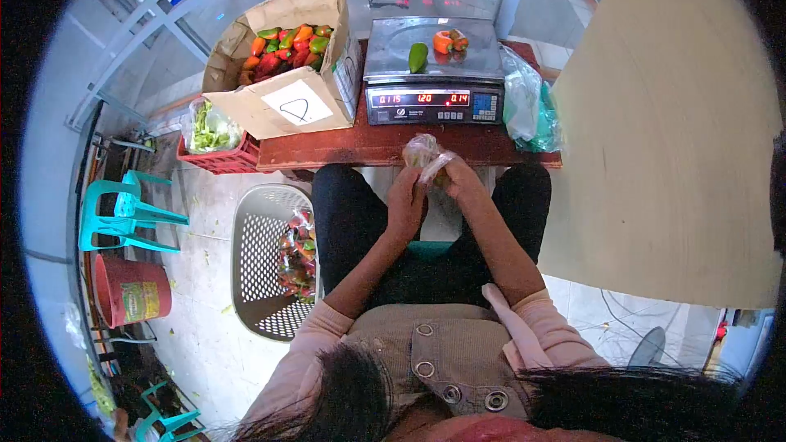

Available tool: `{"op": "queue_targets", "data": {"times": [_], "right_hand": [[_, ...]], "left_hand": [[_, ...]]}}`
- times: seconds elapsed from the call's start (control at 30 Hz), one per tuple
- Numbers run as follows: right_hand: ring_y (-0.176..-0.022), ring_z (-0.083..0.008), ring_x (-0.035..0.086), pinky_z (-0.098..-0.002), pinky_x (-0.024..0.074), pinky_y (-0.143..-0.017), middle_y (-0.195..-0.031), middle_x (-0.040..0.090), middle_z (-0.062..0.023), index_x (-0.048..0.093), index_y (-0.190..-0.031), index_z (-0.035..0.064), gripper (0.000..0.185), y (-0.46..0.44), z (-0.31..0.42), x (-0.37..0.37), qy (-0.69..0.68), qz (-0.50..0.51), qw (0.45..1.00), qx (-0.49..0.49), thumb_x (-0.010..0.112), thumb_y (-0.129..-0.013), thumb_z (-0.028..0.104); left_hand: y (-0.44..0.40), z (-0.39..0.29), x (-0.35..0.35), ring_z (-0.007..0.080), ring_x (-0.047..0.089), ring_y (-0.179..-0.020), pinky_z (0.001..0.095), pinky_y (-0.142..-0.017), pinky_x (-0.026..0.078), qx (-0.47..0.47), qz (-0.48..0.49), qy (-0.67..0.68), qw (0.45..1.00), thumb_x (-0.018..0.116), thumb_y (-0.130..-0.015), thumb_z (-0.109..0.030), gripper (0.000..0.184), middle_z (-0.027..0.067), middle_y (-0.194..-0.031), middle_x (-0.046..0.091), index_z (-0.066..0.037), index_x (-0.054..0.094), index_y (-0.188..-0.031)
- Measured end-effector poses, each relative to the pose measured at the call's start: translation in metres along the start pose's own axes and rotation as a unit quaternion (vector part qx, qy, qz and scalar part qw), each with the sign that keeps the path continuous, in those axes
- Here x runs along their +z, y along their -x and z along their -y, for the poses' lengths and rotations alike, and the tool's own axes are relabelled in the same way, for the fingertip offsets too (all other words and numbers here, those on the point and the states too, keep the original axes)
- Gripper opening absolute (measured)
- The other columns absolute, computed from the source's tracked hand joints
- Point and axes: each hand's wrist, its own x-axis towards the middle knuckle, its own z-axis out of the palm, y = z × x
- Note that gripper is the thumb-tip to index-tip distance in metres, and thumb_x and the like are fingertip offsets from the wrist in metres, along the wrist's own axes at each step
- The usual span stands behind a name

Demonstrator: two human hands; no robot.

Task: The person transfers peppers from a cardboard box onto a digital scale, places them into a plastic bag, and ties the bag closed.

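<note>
Between my hands, in front of the table edge, is a clear plastic bag (422, 149). My left hand (404, 199) has its fingers closed on the bag's lower left side. My right hand (461, 178) pinches the bag's right side. What the bag may contain is hard to make out. Just beyond stands a digital scale (432, 100) with lit red figures. On its steel pan lie a green pepper (418, 57) and, apart from it, orange-red peppers (449, 42).
A cardboard box (299, 102) of peppers stands left of the scale on the red table (311, 150). Plastic bags (524, 102) hang at the right. A basket (250, 278) with bagged peppers sits by my left leg. A large tan panel (663, 139) rises at right.
</note>
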Motion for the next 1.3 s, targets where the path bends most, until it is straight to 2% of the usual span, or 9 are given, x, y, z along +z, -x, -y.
{"op": "queue_targets", "data": {"times": [0.23,0.57,0.73,0.83,1.03,1.13,1.17,1.23,1.3], "right_hand": [[-0.091,-0.0200,0.060,-0.0340,0.0484,-0.078,-0.101,0.063,-0.0077,0.056,-0.114,0.0076,0.033,-0.036,-0.072,-0.047,0.251,-0.027,0.966,-0.050,0.059,-0.085,0.023],[-0.110,-0.0317,0.054,-0.0415,0.0420,-0.094,-0.119,0.056,-0.0182,0.053,-0.117,0.0035,0.037,0.002,-0.090,-0.027,0.768,0.083,0.626,-0.106,0.055,-0.082,0.015],[-0.106,-0.0327,0.057,-0.0400,0.0453,-0.091,-0.113,0.060,-0.0154,0.054,-0.117,0.0049,0.035,0.020,-0.023,0.022,0.787,0.060,0.614,-0.001,0.052,-0.083,0.012],[-0.095,-0.0326,0.062,-0.0421,0.0485,-0.083,-0.100,0.064,-0.0184,0.059,-0.105,0.0008,0.029,-0.019,-0.081,-0.063,0.821,0.106,0.509,-0.236,0.053,-0.086,0.022],[-0.093,-0.0300,0.062,-0.0408,0.0504,-0.079,-0.103,0.062,-0.0164,0.057,-0.107,0.0048,0.025,0.007,-0.032,-0.003,0.776,0.083,0.606,-0.158,0.048,-0.085,0.013],[-0.083,-0.0303,0.063,-0.0436,0.0504,-0.073,-0.089,0.063,-0.0132,0.058,-0.094,0.0034,0.019,0.000,-0.008,0.011,0.836,0.111,0.533,-0.067,0.055,-0.085,0.019],[-0.078,-0.0318,0.062,-0.0442,0.0500,-0.070,-0.083,0.061,-0.0135,0.057,-0.088,0.0020,0.019,-0.006,0.006,0.010,0.796,0.100,0.550,-0.232,0.056,-0.085,0.020],[-0.080,-0.0337,0.060,-0.0441,0.0491,-0.071,-0.086,0.060,-0.0143,0.056,-0.090,0.0015,0.019,-0.024,0.063,0.037,0.834,0.040,0.522,-0.177,0.056,-0.086,0.021],[-0.087,-0.0344,0.057,-0.0439,0.0469,-0.076,-0.091,0.059,-0.0160,0.057,-0.098,0.0036,0.021,-0.063,0.108,0.042,0.791,-0.095,0.488,-0.356,0.057,-0.085,0.020]], "left_hand": [[0.016,0.002,0.009,0.0393,0.058,-0.081,0.0406,-0.073,0.046,0.021,0.011,-0.005,1.000,0.050,-0.085,0.000,0.022,0.0215,-0.092,0.059,0.002,0.052,-0.107],[0.023,0.062,-0.004,0.0271,0.059,-0.081,0.0355,-0.073,0.045,-0.158,-0.040,0.074,0.984,0.044,-0.089,-0.007,0.018,0.0188,-0.088,0.058,0.001,0.054,-0.102],[0.015,0.060,0.004,0.0200,0.052,-0.077,0.0325,-0.070,0.042,-0.173,-0.038,0.123,0.977,0.045,-0.090,-0.008,0.016,0.0160,-0.081,0.054,0.003,0.052,-0.098],[0.011,0.050,0.008,0.0192,0.052,-0.076,0.0322,-0.070,0.042,-0.107,0.026,0.100,0.989,0.045,-0.090,-0.009,0.015,0.0145,-0.080,0.053,0.002,0.051,-0.098],[0.010,0.054,0.008,0.0157,0.051,-0.078,0.0306,-0.072,0.042,-0.262,0.001,0.187,0.947,0.043,-0.091,-0.009,0.015,0.0093,-0.083,0.054,0.001,0.051,-0.099],[0.005,0.061,0.006,0.0140,0.050,-0.078,0.0291,-0.071,0.042,-0.243,-0.032,0.253,0.936,0.043,-0.092,-0.010,0.015,0.0069,-0.085,0.054,0.000,0.052,-0.099],[0.004,0.059,0.005,0.0134,0.050,-0.079,0.0283,-0.072,0.042,-0.262,-0.028,0.213,0.941,0.043,-0.093,-0.012,0.015,0.0053,-0.086,0.054,-0.001,0.053,-0.098],[0.005,0.065,0.008,0.0114,0.048,-0.076,0.0260,-0.068,0.041,-0.334,-0.017,0.253,0.908,0.043,-0.094,-0.014,0.015,0.0034,-0.083,0.053,-0.002,0.053,-0.095],[0.003,0.061,0.005,0.0068,0.041,-0.067,0.0222,-0.058,0.036,-0.394,-0.002,0.338,0.855,0.042,-0.096,-0.018,0.018,-0.0010,-0.076,0.047,-0.005,0.052,-0.090]]}}
